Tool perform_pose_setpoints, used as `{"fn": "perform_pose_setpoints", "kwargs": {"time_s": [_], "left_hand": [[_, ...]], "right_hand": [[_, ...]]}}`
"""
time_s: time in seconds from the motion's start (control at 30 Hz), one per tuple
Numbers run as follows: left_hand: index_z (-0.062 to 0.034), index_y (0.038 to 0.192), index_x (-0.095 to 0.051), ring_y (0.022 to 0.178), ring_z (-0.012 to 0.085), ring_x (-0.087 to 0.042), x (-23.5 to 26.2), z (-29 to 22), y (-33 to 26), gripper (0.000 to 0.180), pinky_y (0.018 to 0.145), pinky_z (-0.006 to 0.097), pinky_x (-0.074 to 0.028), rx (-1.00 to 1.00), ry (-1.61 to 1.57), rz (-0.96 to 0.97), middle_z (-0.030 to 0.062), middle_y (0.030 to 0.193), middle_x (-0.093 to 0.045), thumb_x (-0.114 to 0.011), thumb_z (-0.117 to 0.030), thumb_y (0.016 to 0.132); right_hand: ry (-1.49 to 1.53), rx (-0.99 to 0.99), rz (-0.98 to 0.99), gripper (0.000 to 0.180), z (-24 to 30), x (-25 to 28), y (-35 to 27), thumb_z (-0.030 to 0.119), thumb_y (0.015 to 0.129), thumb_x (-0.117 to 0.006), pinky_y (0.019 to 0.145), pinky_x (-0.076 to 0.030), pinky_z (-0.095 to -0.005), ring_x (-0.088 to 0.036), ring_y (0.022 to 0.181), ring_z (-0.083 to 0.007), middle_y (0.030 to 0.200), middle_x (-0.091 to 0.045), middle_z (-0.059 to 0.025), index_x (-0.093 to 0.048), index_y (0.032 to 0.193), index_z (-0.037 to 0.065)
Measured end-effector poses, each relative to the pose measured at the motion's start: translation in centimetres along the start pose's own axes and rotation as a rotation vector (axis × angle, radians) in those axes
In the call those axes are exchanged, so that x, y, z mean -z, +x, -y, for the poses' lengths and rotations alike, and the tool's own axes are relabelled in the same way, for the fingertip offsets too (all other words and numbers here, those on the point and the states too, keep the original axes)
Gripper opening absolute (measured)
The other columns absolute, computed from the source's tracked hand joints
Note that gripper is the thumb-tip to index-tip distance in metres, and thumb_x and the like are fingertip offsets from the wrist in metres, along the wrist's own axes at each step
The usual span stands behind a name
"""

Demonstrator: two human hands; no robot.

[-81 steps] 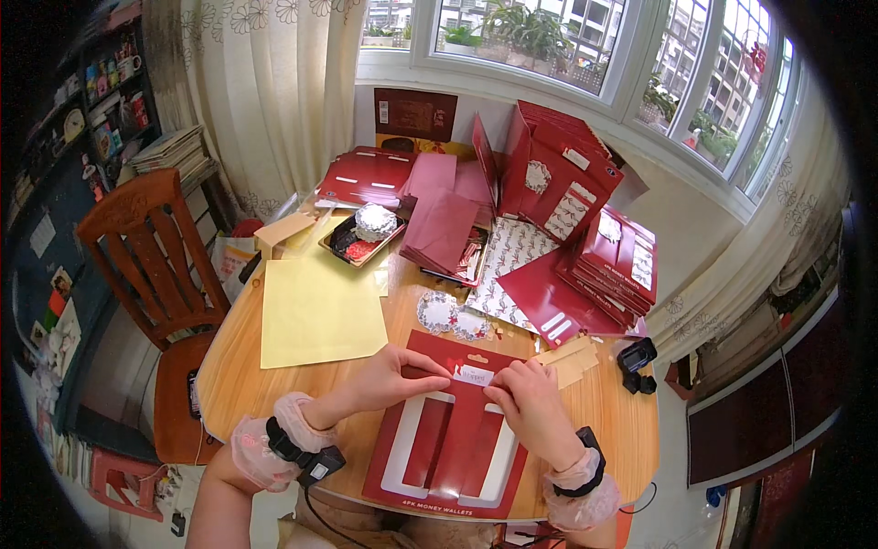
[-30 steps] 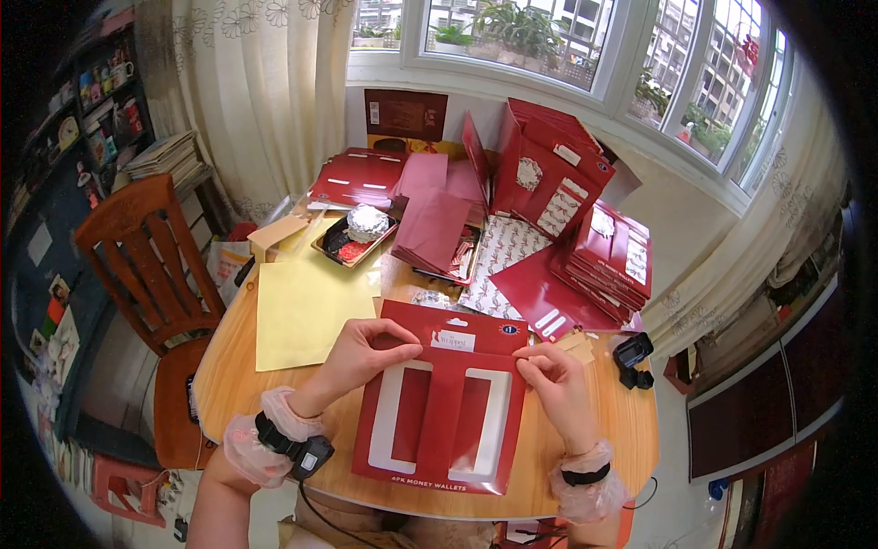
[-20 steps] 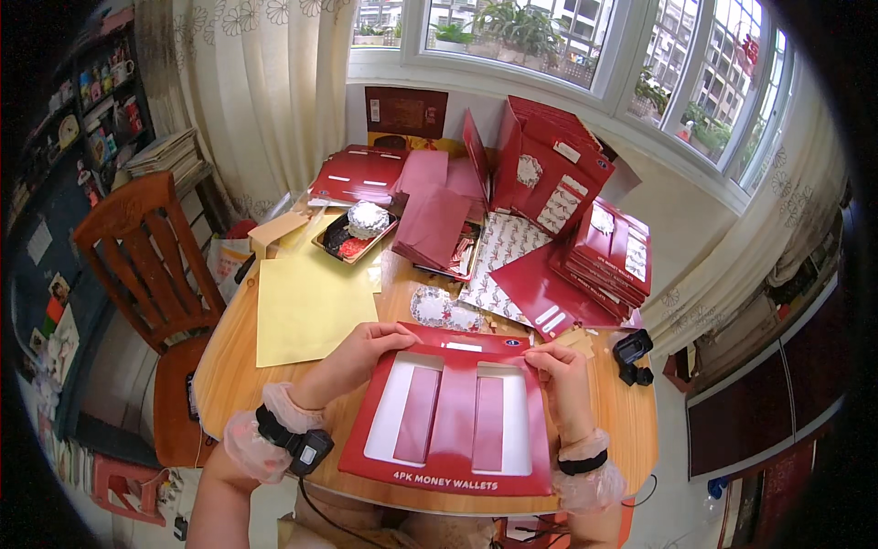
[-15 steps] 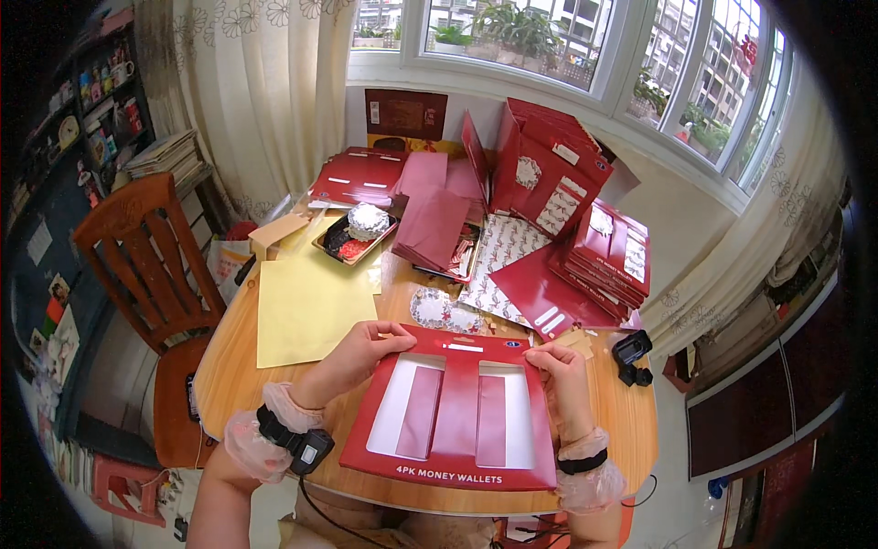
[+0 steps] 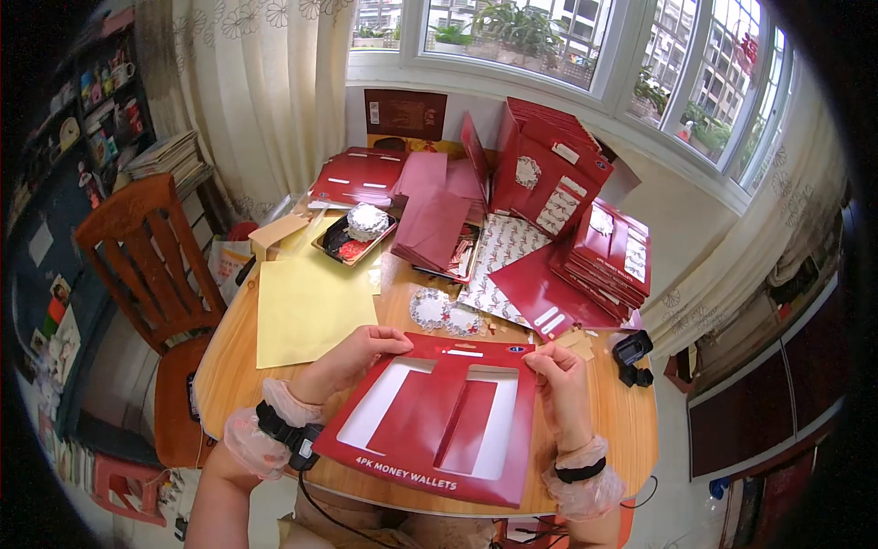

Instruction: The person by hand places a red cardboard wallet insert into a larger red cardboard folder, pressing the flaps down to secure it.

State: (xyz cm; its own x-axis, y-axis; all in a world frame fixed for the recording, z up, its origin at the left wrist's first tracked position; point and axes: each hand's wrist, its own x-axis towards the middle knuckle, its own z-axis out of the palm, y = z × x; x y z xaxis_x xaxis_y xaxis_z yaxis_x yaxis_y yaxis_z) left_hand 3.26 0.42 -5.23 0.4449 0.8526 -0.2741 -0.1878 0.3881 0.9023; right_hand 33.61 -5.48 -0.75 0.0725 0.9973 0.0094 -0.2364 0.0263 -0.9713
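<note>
My left hand (image 5: 359, 355) pinches the upper left corner of a flat red cardboard wallet package (image 5: 433, 407) between thumb and fingers. At its upper right corner my right hand (image 5: 561, 373) grips the same package. It hangs tilted over the table's near edge, its lower edge swung leftward. Through its two cut-out windows show white and dark red strips. Just beyond it lie white scalloped paper pieces (image 5: 446, 312) with small printed figures. A yellow sheet (image 5: 311, 320) is left of my left hand.
Stacked red packages (image 5: 611, 252) and an upright row of red packages (image 5: 549, 156) stand at the back right. Dark red envelopes (image 5: 430, 229) lie mid-table beside a black tray (image 5: 334, 247). A black device (image 5: 633, 357) sits at the right edge; a wooden chair (image 5: 151, 284) stands left.
The package has swung and tilted, its lower edge moving left and down. Its window contents look darker red now. Both hands keep hold of its upper corners.
</note>
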Motion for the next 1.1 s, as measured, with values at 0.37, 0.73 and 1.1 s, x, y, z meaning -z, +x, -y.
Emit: {"fn": "perform_pose_setpoints", "kwargs": {"time_s": [0.37,0.73,1.1], "left_hand": [[-0.0087,0.091,-0.063,0.065,0.0049,-0.062,0.0,0.8,0.5,0.013,0.058,0.02,-0.05,-0.009,-0.029,-0.009,-0.0026,0.081,-0.066,-0.068,-0.021,0.094],[-0.0072,0.095,-0.062,0.067,0.0073,-0.064,0.6,0.8,0.9,0.012,0.061,0.021,-0.054,0.038,-0.067,-0.002,0.0008,0.083,-0.066,-0.065,-0.019,0.095],[-0.0057,0.098,-0.059,0.07,0.0101,-0.067,0.6,0.9,0.9,0.013,0.062,0.024,-0.058,0.048,-0.119,0.017,0.0038,0.086,-0.066,-0.065,-0.017,0.095]], "right_hand": [[-0.019,0.01,-0.03,0.008,-1.1,1.2,0.8,0.003,0.086,-0.068,0.056,-0.039,-0.0203,-0.052,0.061,-0.0045,0.07,-0.062,0.0013,-0.068,0.078,0.003],[0.078,-0.064,-0.024,0.016,-1.1,1.1,1.1,0.002,0.088,-0.065,0.053,-0.036,-0.0162,-0.05,0.059,-0.0007,0.07,-0.061,0.0041,-0.062,0.072,0.007],[0.135,-0.087,-0.03,0.017,-1.8,2.0,1.3,0.007,0.093,-0.062,0.053,-0.04,-0.0153,-0.053,0.059,-0.0008,0.071,-0.062,0.0039,-0.063,0.075,0.007]]}}
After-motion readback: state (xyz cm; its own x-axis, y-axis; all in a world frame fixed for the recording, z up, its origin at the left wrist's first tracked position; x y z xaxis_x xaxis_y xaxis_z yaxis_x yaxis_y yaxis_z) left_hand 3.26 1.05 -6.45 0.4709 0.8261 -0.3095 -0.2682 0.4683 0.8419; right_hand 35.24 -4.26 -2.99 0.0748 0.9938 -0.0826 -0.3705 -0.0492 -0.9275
